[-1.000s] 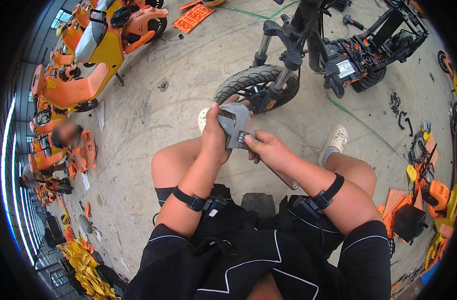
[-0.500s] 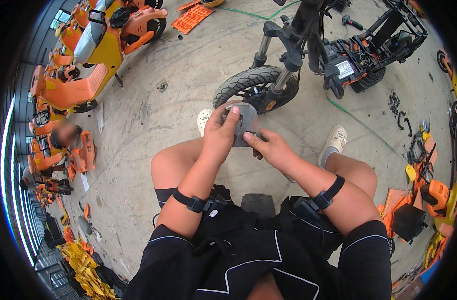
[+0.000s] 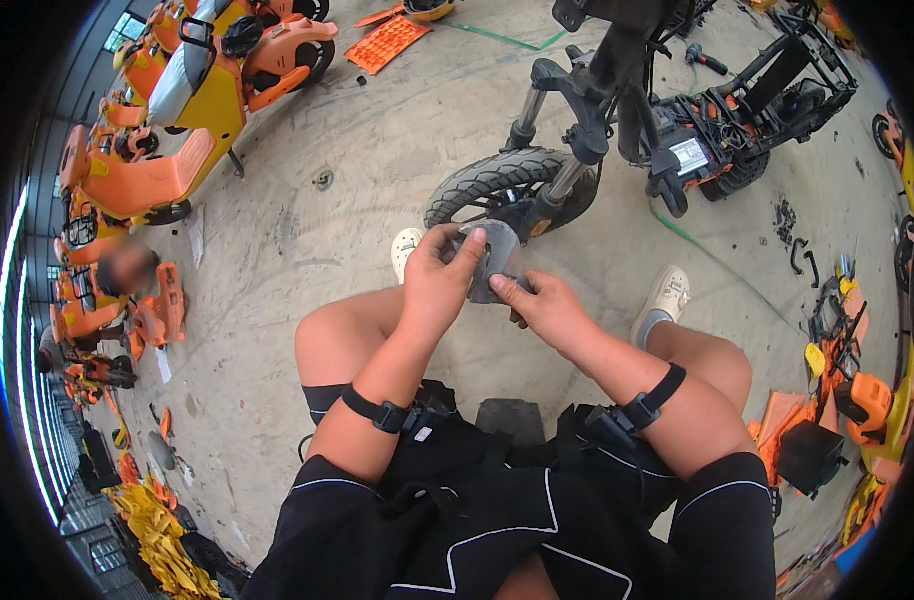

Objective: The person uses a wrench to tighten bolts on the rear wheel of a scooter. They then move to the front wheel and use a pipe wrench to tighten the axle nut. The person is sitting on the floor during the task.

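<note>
Between both hands, above the floor and in front of my knees, is a small grey plate-like piece [image 3: 499,252] with a rounded top edge and darker lower part. My left hand [image 3: 440,268] pinches its left side, thumb lying across the face. On the lower right, my right hand [image 3: 539,303] grips it with the thumb in front and fingers curled behind. The piece's exact kind cannot be made out. Just beyond it stands the treaded front wheel [image 3: 467,185] of a stripped black scooter frame [image 3: 587,120].
The frame's rear section [image 3: 712,150] lies to the right, wires exposed. A hammer-like tool [image 3: 705,58] is on the floor beyond. Orange and yellow scooters [image 3: 167,180] line the left. Orange parts and a black box [image 3: 810,458] lie at right. A person [image 3: 127,268] is far left.
The grey piece has tilted slightly and moved a little down in the picture, with both hands still on it. The right hand's grip has shifted slightly.
</note>
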The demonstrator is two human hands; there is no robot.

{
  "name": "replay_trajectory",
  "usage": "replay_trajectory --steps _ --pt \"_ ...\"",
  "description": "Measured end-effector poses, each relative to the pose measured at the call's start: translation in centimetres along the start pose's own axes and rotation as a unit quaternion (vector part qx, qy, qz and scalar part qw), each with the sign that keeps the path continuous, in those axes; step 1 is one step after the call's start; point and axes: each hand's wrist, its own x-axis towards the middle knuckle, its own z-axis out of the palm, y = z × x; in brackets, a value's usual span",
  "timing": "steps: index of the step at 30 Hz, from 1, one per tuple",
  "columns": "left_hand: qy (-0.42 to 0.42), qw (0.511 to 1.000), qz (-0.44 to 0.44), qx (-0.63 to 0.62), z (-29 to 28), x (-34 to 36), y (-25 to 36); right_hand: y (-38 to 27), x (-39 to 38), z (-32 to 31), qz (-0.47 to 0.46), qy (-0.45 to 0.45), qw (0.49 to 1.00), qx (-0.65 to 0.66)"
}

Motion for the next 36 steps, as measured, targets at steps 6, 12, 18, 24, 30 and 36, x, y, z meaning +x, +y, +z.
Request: replay_trajectory --steps 6,12,18,24,30,36 --pt "-0.001 1.0 0.017 0.021 0.1 0.9 0.2 -0.8 0.8 -0.2 -0.006 0.007 1.0 -0.011" --pt "-0.045 0.999 0.003 -0.018 0.7 2.8 0.5 -0.9 2.3 -1.3 -0.004 -0.007 1.0 0.028" --pt "-0.126 0.992 -0.006 -0.004 1.8 4.7 1.5 -0.7 3.3 -3.0 -0.021 0.048 0.998 0.028" --pt "-0.16 0.985 -0.02 0.059 2.4 6.4 1.6 -0.9 3.6 -3.6 -0.017 0.049 0.998 0.041" --pt "-0.146 0.989 -0.023 0.029 2.6 5.9 1.0 0.1 3.7 -3.3 -0.005 0.04 0.999 0.033" --pt "-0.148 0.989 -0.009 0.028 2.0 5.0 0.1 -0.4 2.5 -2.8 -0.009 0.014 0.998 0.057"
